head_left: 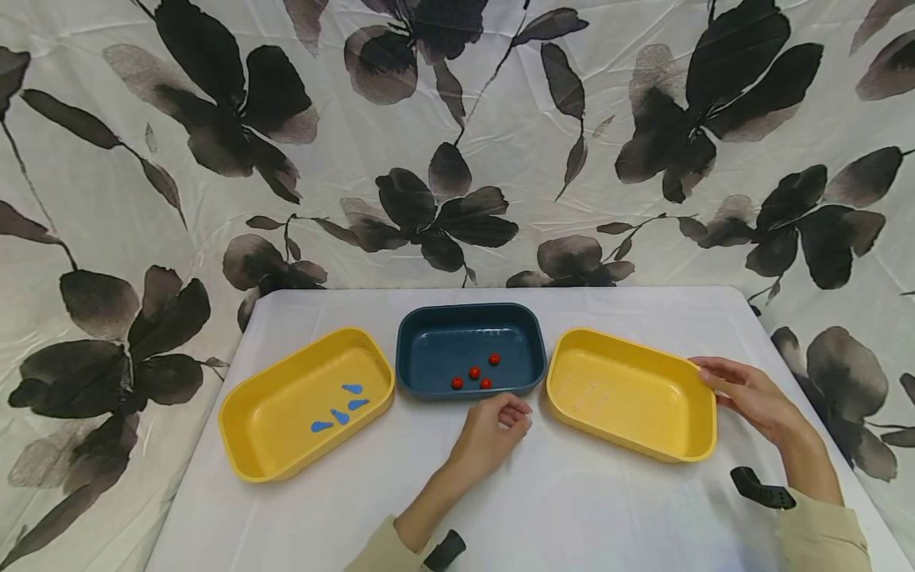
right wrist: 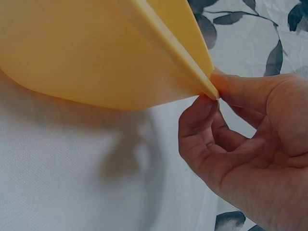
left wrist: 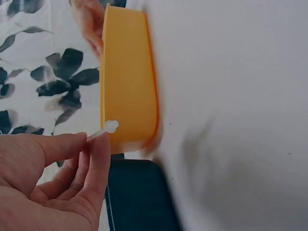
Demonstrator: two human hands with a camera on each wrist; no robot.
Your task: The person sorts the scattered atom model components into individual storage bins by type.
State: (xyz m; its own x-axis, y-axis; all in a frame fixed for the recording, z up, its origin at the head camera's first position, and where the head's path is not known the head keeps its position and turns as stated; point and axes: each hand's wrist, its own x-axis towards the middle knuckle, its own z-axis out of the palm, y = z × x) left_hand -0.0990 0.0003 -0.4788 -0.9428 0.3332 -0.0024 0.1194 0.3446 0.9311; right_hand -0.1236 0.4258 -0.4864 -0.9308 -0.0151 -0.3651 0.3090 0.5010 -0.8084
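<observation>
My left hand (head_left: 493, 433) is in front of the dark blue tray (head_left: 411, 338), close to its near rim. In the left wrist view its thumb and fingers pinch a thin whitish translucent stick with a lobed tip (left wrist: 111, 126). My right hand (head_left: 750, 395) pinches the rim at the right end of the right yellow tray (head_left: 672, 441), thumb on one side and fingertips on the other, as the right wrist view shows. Inside that tray lie several thin, pale translucent sticks (head_left: 591, 393). Several small red balls (head_left: 475, 372) lie in the blue tray.
Another yellow tray (head_left: 250, 457) stands at the left, angled, with several small blue drop-shaped pieces (head_left: 339, 416) in it. All three trays stand on a white-covered table (head_left: 543, 508). Behind it hangs a floral cloth (head_left: 286, 48).
</observation>
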